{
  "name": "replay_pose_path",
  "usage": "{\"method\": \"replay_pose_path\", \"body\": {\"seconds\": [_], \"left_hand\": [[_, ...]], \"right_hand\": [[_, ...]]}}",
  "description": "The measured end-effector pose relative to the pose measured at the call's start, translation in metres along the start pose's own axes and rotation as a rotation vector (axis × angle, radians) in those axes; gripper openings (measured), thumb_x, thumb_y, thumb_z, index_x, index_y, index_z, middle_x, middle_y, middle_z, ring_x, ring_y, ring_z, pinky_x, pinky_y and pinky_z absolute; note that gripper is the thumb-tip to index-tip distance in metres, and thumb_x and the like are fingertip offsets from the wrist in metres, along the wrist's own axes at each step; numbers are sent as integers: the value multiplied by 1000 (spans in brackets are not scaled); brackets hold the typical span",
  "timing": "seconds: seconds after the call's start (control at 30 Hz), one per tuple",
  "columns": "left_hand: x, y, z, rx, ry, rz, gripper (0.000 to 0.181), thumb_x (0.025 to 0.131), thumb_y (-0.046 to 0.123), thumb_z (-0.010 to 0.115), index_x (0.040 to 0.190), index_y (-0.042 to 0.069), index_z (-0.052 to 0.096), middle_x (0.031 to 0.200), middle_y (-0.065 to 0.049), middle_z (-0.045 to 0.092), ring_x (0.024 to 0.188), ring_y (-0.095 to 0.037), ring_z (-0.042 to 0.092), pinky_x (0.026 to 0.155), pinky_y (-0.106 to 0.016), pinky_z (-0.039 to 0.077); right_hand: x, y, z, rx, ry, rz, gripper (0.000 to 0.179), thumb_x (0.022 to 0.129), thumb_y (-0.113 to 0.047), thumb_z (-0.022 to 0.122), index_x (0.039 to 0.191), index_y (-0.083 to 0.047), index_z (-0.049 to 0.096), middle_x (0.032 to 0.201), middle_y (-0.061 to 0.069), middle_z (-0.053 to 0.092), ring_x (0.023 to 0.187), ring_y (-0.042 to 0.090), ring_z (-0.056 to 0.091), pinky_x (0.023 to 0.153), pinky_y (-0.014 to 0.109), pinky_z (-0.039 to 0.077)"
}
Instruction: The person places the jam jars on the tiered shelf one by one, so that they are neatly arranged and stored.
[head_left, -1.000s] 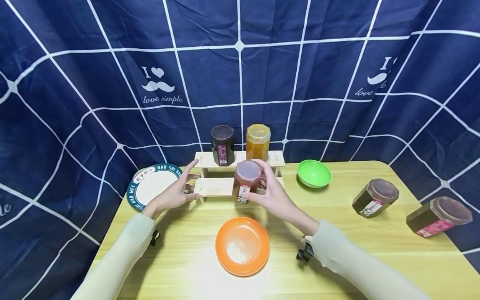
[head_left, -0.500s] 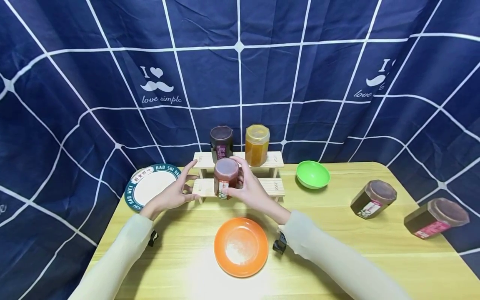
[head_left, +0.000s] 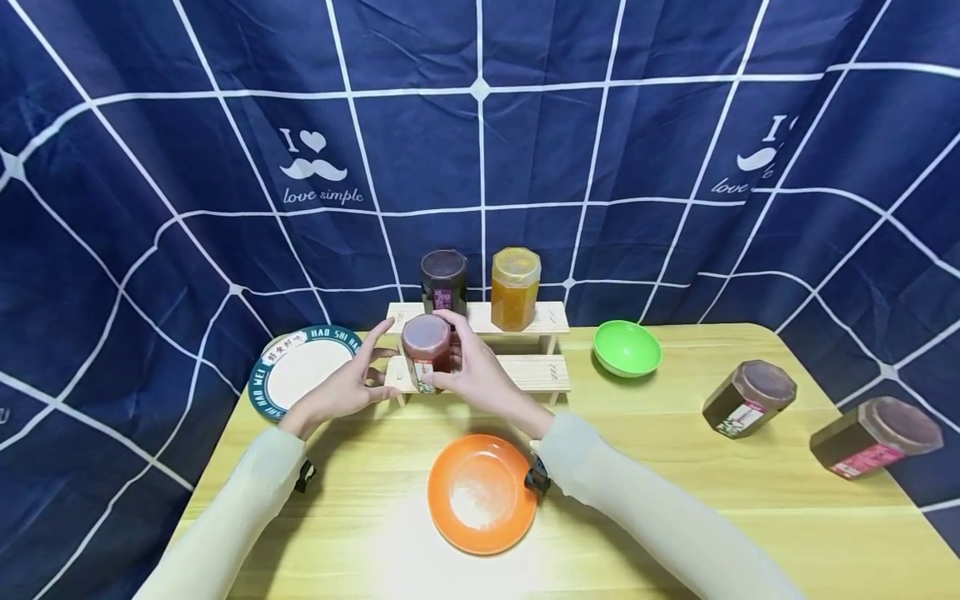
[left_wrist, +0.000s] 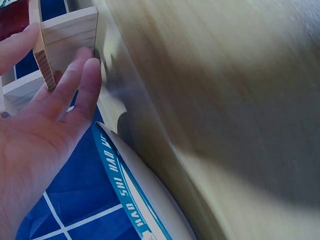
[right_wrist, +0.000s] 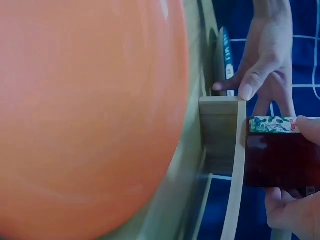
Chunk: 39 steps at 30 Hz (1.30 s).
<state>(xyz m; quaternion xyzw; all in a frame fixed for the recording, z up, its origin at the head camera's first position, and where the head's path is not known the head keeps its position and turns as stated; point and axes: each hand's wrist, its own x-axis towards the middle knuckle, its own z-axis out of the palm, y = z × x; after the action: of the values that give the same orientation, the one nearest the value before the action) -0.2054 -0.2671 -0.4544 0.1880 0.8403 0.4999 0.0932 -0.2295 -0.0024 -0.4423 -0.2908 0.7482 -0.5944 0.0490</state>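
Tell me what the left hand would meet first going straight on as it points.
Most likely the rack: its left end lies right at the left hand, perhaps touching it, though depth is unclear.

By the worktop's point(head_left: 675, 433) back edge, the right grip point(head_left: 480, 367) and reddish-brown octagonal jar point(head_left: 424, 346) hide the dark purple octagonal jar's point(head_left: 443, 279) base; the right wrist view crops the round orange plate point(right_wrist: 90, 115).

Table point(head_left: 360, 533): orange plate point(head_left: 480, 496), white plate point(head_left: 307, 371), green bowl point(head_left: 627, 348), two jars point(head_left: 750, 398) point(head_left: 876, 437), rack point(head_left: 525, 372); rack's top: dark jar point(head_left: 444, 273), yellow jar point(head_left: 515, 287).
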Motion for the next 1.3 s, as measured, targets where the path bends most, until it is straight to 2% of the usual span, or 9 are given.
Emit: {"method": "replay_pose_path", "body": {"seconds": [0.23,0.53,0.73,0.93,1.3], "left_hand": [[-1,-1,0,-27,-4,4,113,96,-12,75,176,22,2,161,-39,40,106,-40,72,98,-53,54],[0,0,1,-19,-1,-16,114,97,-11,76,176,24,2,163,-37,39,107,-40,71,95,-48,55],[-1,2,3,-27,-2,0,113,96,-11,76,175,20,1,162,-39,39,108,-41,71,96,-49,55],[-1,1,2,-20,2,-13,114,96,-11,76,176,23,2,165,-37,36,109,-43,70,99,-54,53],[-2,2,3,3,0,-17,113,98,-7,77,175,23,1,162,-39,38,105,-40,70,97,-53,53]], "right_hand": [[0,-2,6,-125,24,20,94,89,-10,93,164,-18,38,141,18,62,115,27,70,97,32,58],[0,-4,10,-142,33,27,92,92,-13,91,164,-16,35,143,19,60,117,30,70,98,38,58],[-5,-4,9,-178,31,44,90,94,-13,87,163,-14,31,146,22,60,126,34,67,105,44,54],[-14,-9,1,-112,44,52,86,94,-12,85,162,-12,31,143,22,62,131,40,64,109,50,51],[-33,-21,-22,-41,100,59,77,99,-9,79,162,-10,35,142,21,61,130,36,65,108,48,52]]}}
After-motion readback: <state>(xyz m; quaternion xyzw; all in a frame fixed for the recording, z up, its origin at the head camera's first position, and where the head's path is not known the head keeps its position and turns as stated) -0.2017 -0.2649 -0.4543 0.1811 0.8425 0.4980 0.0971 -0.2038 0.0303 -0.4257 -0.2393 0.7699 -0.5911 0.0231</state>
